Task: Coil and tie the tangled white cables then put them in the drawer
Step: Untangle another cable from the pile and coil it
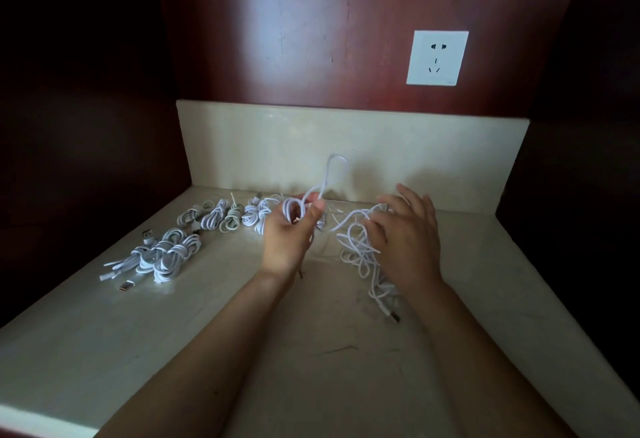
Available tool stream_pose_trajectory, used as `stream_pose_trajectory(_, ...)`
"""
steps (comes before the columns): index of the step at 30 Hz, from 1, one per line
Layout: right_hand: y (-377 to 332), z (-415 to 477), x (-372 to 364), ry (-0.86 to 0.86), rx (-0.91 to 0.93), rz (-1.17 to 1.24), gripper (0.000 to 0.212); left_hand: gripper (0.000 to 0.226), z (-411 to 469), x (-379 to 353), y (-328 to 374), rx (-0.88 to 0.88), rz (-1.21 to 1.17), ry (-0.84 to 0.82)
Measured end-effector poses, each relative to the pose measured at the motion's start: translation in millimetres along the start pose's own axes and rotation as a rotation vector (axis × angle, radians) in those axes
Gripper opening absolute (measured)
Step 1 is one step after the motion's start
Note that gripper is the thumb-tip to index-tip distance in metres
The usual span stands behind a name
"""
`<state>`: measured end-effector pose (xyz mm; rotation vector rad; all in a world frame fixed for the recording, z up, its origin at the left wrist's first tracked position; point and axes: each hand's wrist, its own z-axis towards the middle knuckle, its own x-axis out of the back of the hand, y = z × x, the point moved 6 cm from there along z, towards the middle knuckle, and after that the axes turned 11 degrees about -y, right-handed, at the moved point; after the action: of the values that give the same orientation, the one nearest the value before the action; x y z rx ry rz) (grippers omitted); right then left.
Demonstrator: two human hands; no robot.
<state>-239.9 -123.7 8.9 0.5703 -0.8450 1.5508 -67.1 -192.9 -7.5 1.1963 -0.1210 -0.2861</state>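
We note a small white coil (293, 211) at frame centre, held above the counter. The left hand (285, 242) has its fingers curled round it, and thumb and forefinger pinch a strand whose loop (334, 167) stands up against the backsplash (346, 146). From the coil the cable runs right to the tangled cables (360, 254), a loose heap on the counter (311, 351), with one plug (394, 317) trailing toward the lower right. The right hand (408, 240) hovers over the heap, fingers spread apart and fairly straight; it is blurred, so we cannot tell if it touches a strand. Left of centre lie tied bundles: a far row (225, 218) and a nearer cluster (162, 257). At upper right a white wall socket (437, 57) sits on the red-brown panel (311, 39).
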Motion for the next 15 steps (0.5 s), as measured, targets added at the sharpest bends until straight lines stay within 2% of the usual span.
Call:
stream_pose_trajectory(5, -18, 0, 3, 0.015, 0.108, 0.01, 0.036, 0.013, -3, -7, -3, 0.028, 0.104, -0.12)
stream_pose_trajectory(10, -29, -1, 2, 0.023, 0.153, -0.006, 0.034, 0.049, -5, -13, -7, 0.154, 0.046, -0.199)
stream_pose_trajectory(15, -30, -1, -4, 0.014, 0.128, -0.022, 0.033, 0.046, -9, -18, -7, 0.236, 0.049, -0.246)
